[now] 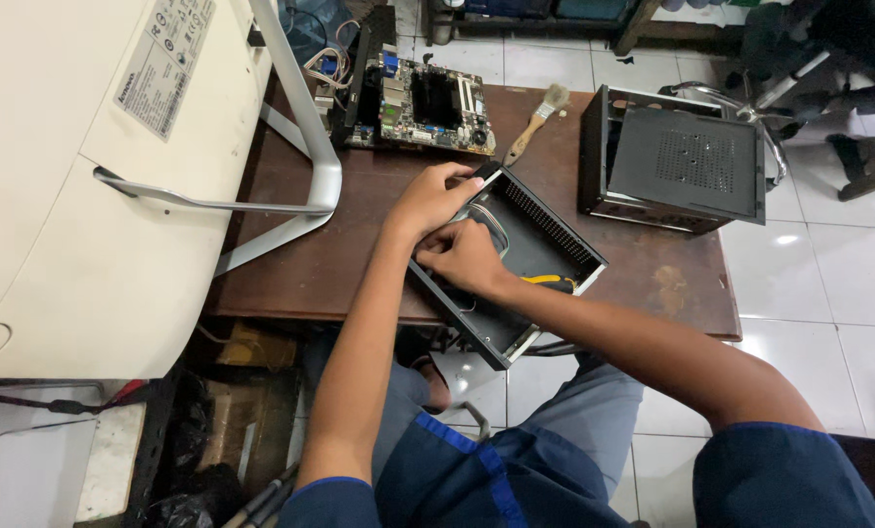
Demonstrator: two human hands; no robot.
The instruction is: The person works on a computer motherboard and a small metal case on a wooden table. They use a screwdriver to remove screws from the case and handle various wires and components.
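Your left hand (435, 196) grips the rim of the black case (516, 264) at the counter's (300, 264) near edge; your right hand (467, 256), fingers curled, works the cables (491, 223) inside. Seems you're freeing wiring; next calls for steady pulling

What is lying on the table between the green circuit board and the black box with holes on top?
A paintbrush lies between the board and the box, seen in the head view.
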